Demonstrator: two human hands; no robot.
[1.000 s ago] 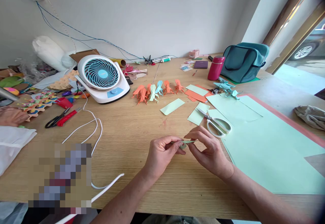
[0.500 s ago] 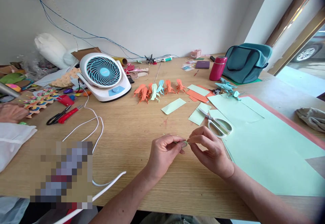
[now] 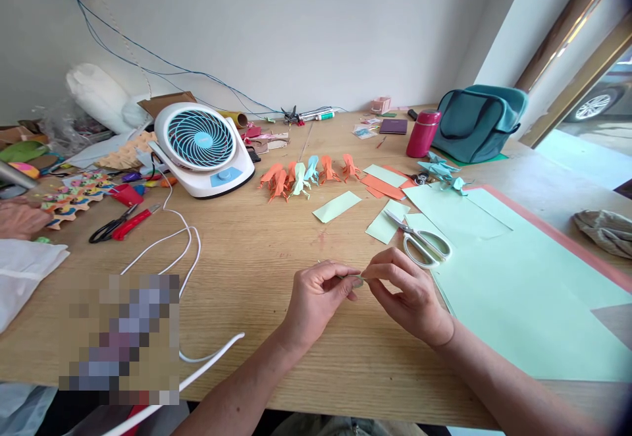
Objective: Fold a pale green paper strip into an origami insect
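Over the front middle of the table, my left hand (image 3: 320, 294) pinches a small piece of light green paper (image 3: 359, 278), mostly hidden by the fingers. My right hand (image 3: 409, 294) meets it from the other side, its thumb and fingertips closed on the same piece. White-handled scissors (image 3: 427, 245) lie just beyond my right hand, their blades over a light green paper rectangle (image 3: 388, 222). Another green rectangle (image 3: 336, 206) rests farther left. Behind it stands a row of folded paper figures in orange, pale green and blue, among them a pale green figure (image 3: 299, 179).
Large green paper sheets (image 3: 523, 304) cover the right side. A pink bottle (image 3: 423, 134) and a teal bag (image 3: 478, 123) stand behind. Left are a white fan (image 3: 205, 149), its cable, black scissors and a red cutter (image 3: 132, 222). Another person's hand (image 3: 22, 218) is at the far left.
My hands stay almost in place, with only slight finger movement on the green paper. The other person's hand at far left has shifted slightly left.
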